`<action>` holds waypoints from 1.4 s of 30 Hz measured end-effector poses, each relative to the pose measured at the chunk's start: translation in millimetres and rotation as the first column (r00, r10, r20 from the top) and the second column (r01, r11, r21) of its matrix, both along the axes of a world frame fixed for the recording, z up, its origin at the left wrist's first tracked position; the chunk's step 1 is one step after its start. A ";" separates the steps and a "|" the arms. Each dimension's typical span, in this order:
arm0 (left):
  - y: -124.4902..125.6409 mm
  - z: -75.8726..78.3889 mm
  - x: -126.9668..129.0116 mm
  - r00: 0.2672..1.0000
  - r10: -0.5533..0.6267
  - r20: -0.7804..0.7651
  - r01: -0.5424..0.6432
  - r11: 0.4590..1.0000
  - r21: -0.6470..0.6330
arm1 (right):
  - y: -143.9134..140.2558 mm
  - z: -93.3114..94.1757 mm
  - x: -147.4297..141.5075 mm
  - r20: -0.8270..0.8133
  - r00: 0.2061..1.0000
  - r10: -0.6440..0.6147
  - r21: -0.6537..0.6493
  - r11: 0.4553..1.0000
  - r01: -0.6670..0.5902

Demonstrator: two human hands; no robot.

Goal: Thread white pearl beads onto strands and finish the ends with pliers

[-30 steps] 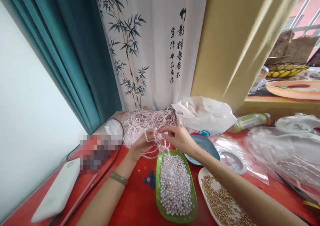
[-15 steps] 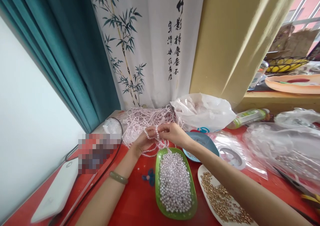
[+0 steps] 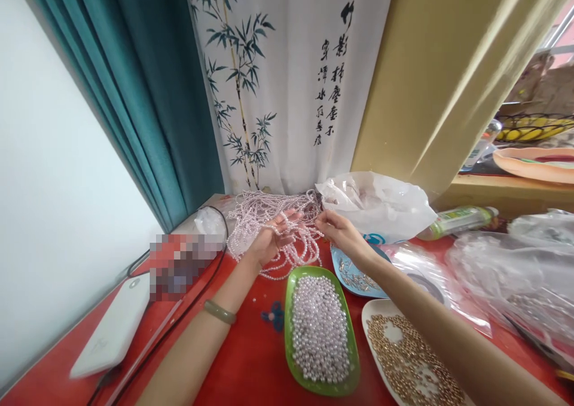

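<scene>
Only readable stuff I saw was on the white bamboo curtain (image 3: 287,83): three columns of black brush calligraphy (image 3: 330,74). I could make out 竹影 at the top of the right column, the rest was too cursive for me. The green bottle's label (image 3: 452,219) was too blurry to read.

Both bare forearms reach forward and converge ahead of the person. The left hand (image 3: 270,240) is turned palm up with its fingers spread loosely and slightly curled. The right hand (image 3: 337,231) is held just apart from it, back upward, fingertips drawn together in a pinch that points toward the left hand
</scene>
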State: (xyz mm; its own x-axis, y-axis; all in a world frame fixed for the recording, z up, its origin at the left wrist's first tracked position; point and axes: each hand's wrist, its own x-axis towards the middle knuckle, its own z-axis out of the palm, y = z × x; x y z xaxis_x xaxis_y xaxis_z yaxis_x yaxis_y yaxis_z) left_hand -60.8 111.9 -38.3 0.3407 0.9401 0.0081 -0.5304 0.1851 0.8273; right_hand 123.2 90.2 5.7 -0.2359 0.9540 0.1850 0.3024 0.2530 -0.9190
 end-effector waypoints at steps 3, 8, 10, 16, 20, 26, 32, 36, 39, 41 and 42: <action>7.1 -2.2 -4.6 0.993 0.084 0.083 -0.081 0.996 -0.039 | 1.4 2.4 8.3 -0.046 0.999 -0.024 0.002 1.000 0.025; 13.6 -5.2 -12.0 0.994 0.079 -0.070 -0.085 0.993 -0.085 | 1.0 12.6 20.6 -0.098 0.992 -0.078 -0.034 0.997 0.075; 14.5 -2.8 -19.0 0.952 0.030 -0.306 -0.059 0.995 -0.083 | -0.9 18.8 25.1 -0.062 0.992 -0.109 -0.034 0.994 0.108; 3.9 30.8 -34.0 0.701 0.046 -0.711 0.070 0.989 0.133 | -1.5 30.3 31.5 0.097 0.988 -0.122 -0.022 0.992 0.124; -13.5 47.5 -1.8 0.819 0.269 -0.507 -0.072 0.924 0.375 | -1.6 34.3 22.6 0.130 0.988 -0.084 0.016 0.996 0.083; -16.2 46.8 43.9 0.856 0.257 -0.449 -0.075 0.920 0.384 | -5.2 40.0 6.5 0.160 0.984 -0.078 0.032 0.997 0.074; -13.4 46.7 37.1 0.822 0.268 -0.503 -0.059 0.918 0.391 | -5.2 38.4 5.4 0.195 0.981 -0.013 0.049 0.999 0.003; -18.9 35.4 23.7 0.770 0.334 -0.543 -0.138 0.919 0.369 | -7.2 44.3 8.5 0.268 0.963 -0.036 0.108 0.994 0.007; -26.7 20.5 13.6 0.755 0.328 -0.568 -0.160 0.932 0.325 | -6.9 54.8 11.3 0.233 0.967 -0.101 0.089 0.993 0.082; -32.8 9.7 9.4 0.737 0.320 -0.596 -0.130 0.932 0.339 | -5.1 61.3 11.6 0.198 0.974 -0.113 0.082 0.992 0.098; -35.6 4.5 8.6 0.719 0.323 -0.616 -0.100 0.925 0.367 | -4.0 63.9 10.9 0.184 0.977 -0.111 0.086 0.992 0.097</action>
